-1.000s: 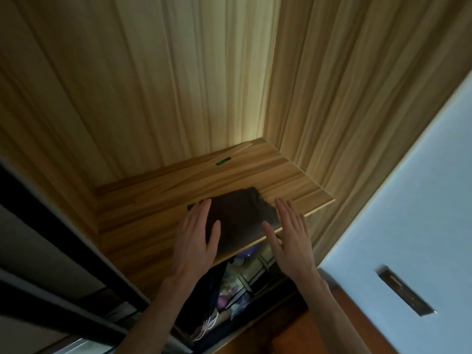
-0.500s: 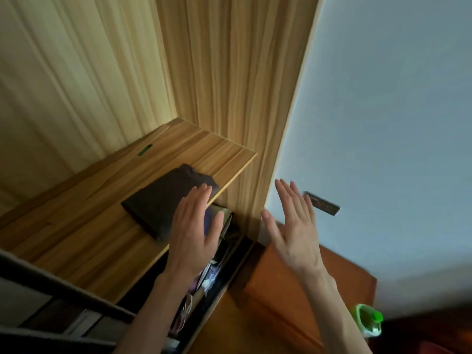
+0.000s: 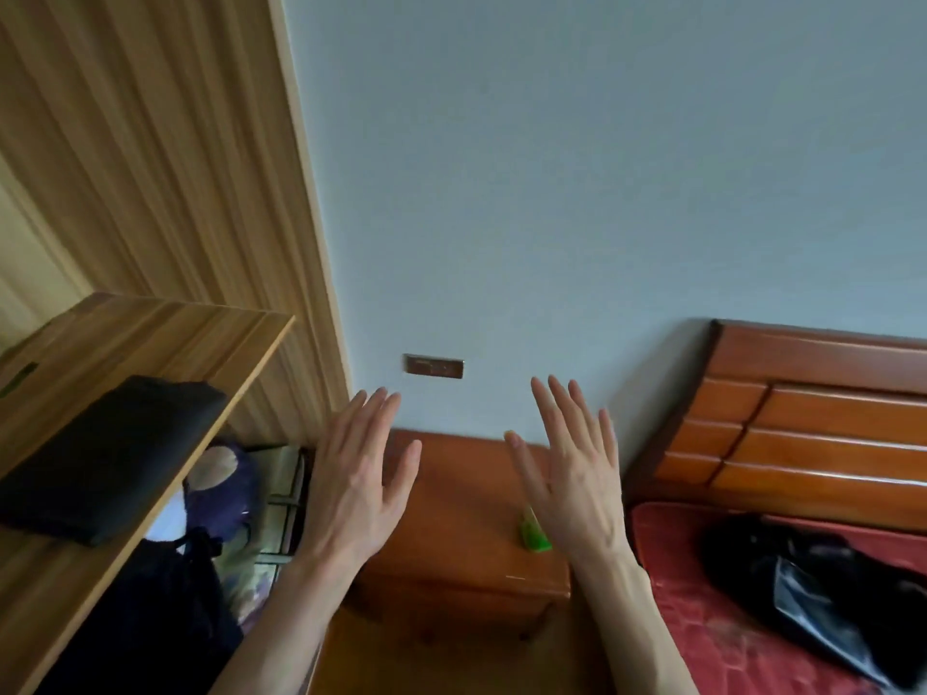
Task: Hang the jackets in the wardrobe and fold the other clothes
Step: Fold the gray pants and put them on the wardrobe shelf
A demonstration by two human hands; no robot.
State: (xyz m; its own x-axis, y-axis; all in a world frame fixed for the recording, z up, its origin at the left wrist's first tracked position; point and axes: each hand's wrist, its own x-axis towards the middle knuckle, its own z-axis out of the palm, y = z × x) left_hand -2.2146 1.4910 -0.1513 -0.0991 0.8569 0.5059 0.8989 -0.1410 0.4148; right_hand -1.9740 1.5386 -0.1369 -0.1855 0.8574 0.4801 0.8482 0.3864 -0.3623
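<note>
A folded dark garment (image 3: 108, 456) lies on the wooden wardrobe shelf (image 3: 165, 328) at the left. Below the shelf hang dark clothes (image 3: 150, 614), one with a purple hood. A shiny black jacket (image 3: 822, 584) lies crumpled on the red bed cover (image 3: 712, 639) at the lower right. My left hand (image 3: 358, 479) and my right hand (image 3: 572, 474) are raised side by side in front of the bedside cabinet, fingers straight and spread, holding nothing. Both hands are well clear of the folded garment and of the jacket.
A reddish wooden bedside cabinet (image 3: 451, 534) stands between wardrobe and bed, with a green object (image 3: 534, 536) on it, partly behind my right hand. A wooden headboard (image 3: 802, 423) rises at the right. A brown wall plate (image 3: 434, 366) sits on the pale blue wall.
My view has swung right from the wardrobe shelf toward the bed. Both hands left the folded garment on the shelf and now hover open over the bedside cabinet.
</note>
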